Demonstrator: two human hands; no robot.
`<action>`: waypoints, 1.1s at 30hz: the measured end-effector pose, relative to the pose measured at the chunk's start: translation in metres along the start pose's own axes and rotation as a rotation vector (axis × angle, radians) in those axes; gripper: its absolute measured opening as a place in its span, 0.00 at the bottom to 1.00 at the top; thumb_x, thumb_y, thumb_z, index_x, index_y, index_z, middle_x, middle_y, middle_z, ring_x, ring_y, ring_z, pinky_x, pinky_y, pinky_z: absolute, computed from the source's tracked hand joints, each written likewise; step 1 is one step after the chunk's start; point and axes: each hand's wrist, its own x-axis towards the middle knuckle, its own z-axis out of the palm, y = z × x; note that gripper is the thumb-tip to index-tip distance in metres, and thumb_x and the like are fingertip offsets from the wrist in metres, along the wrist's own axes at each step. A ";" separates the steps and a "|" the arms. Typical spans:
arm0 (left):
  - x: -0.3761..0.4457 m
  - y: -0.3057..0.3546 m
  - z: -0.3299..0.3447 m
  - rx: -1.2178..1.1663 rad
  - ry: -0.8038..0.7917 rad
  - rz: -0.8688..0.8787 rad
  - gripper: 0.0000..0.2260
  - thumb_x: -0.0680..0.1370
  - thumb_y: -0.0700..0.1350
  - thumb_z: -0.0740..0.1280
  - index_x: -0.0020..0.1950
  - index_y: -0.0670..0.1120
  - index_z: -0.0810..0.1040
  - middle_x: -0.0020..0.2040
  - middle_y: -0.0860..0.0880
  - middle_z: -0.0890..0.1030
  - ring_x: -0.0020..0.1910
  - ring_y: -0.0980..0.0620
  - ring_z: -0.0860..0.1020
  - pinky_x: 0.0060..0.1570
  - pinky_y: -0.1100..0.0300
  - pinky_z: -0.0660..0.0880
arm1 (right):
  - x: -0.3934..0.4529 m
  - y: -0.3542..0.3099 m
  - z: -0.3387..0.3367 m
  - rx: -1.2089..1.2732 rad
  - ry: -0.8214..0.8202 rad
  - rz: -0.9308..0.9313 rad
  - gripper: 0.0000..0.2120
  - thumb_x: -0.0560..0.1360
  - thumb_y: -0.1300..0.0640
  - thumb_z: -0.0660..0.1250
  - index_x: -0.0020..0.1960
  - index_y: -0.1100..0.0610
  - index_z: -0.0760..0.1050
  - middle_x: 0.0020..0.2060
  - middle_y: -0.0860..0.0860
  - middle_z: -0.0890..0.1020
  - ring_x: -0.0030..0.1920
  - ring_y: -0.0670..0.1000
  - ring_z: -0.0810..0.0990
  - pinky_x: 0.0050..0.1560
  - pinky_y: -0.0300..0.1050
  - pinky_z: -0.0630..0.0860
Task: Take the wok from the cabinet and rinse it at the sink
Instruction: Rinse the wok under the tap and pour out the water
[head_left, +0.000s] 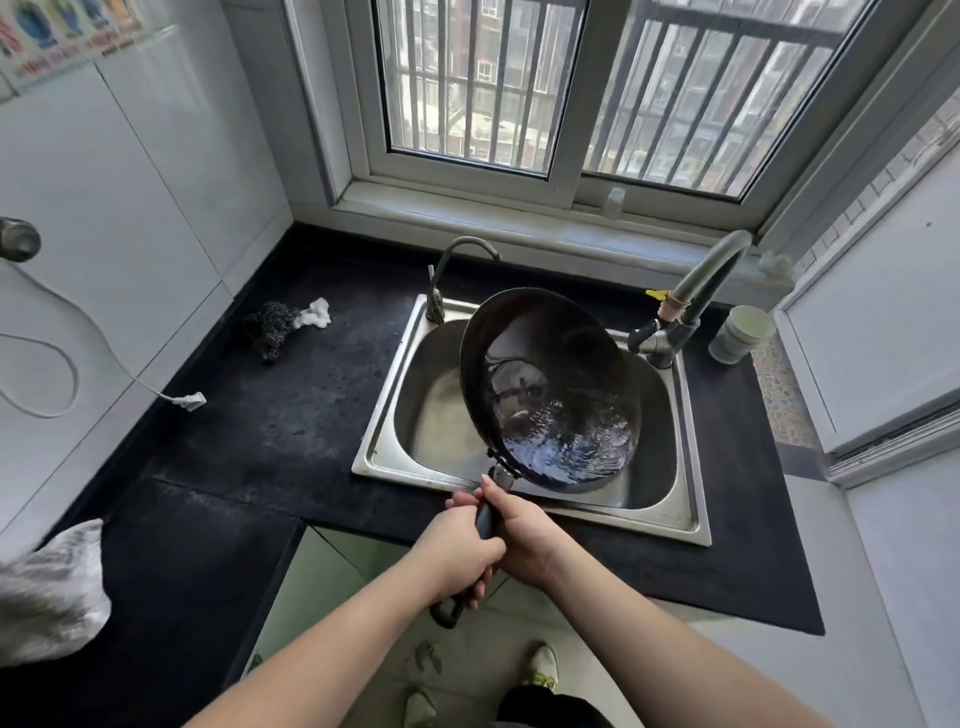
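Beyond the hands, the sink (660, 499) lies under the tilted wok (550, 389), in which rippling water is pooled at the low side. The wok is best swirled gently, its rim kept over the basin. Its handle (485, 519) is gripped by the left hand (457, 545) and right hand (524, 535), fingers wrapped tight.

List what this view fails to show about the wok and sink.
- Sink drain: hidden behind the tilted wok.
- Wok's underside: faces away.
- Handle middle: covered by left hand and right hand.
- Tap flow: none discernible; the wok covers the spout's end.
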 end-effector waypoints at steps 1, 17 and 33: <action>0.000 -0.005 0.001 -0.002 -0.005 0.022 0.02 0.70 0.40 0.60 0.41 0.44 0.69 0.23 0.49 0.75 0.17 0.50 0.73 0.19 0.60 0.72 | -0.001 0.002 0.000 -0.019 0.012 -0.017 0.21 0.80 0.49 0.60 0.42 0.63 0.82 0.43 0.57 0.85 0.41 0.53 0.84 0.45 0.46 0.80; 0.010 -0.028 0.018 -0.353 -0.214 0.089 0.05 0.71 0.41 0.60 0.45 0.42 0.70 0.24 0.49 0.72 0.18 0.51 0.69 0.20 0.61 0.69 | -0.001 0.015 -0.007 -0.289 0.449 -0.183 0.13 0.79 0.55 0.65 0.47 0.66 0.77 0.36 0.53 0.86 0.32 0.53 0.84 0.30 0.42 0.77; 0.010 0.004 0.014 -0.855 -0.329 -0.171 0.14 0.79 0.38 0.57 0.34 0.48 0.67 0.23 0.53 0.67 0.17 0.60 0.65 0.17 0.69 0.63 | -0.016 -0.017 0.015 -0.356 0.589 -0.038 0.15 0.77 0.55 0.63 0.43 0.66 0.81 0.19 0.51 0.77 0.13 0.48 0.66 0.17 0.34 0.65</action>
